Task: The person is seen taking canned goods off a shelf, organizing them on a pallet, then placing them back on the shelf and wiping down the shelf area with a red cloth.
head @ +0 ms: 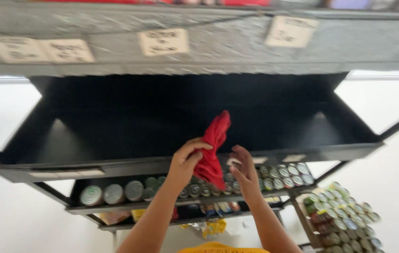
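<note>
- Head view, left hand [187,159]: raised in front of the front lip of the black shelf [115,166]. Fingers are curled over and closed on a red cloth [212,150], pinching it near its middle. Judged a bunching grip, so that the cloth is gathered into a wad rather than hanging loose.
- Head view, red cloth: crumpled. One end stands up above the left hand, over the shelf's dark floor; the other end hangs down below the hand, across the shelf lip. It lies against the fingertips of the left hand, on the side towards the right hand.
- Head view, right hand [244,171]: just beside the cloth's lower part, palm turned towards it, fingers spread and partly bent. It has hold of nothing; whether a fingertip touches the cloth cannot be told because of blur.
- Head view, black shelf: the tier level with the hands shows only its dark floor beyond the cloth.
- Head view, above the hands: a grey shelf edge [208,47] carrying pale paper labels [163,41].
- Head view, below the hands: rows of tins [115,193] lying on the lower tier, tops facing outward, presumably so they can be counted from the front. More tins [349,213] stand in a rack below and to the right of the right hand.
</note>
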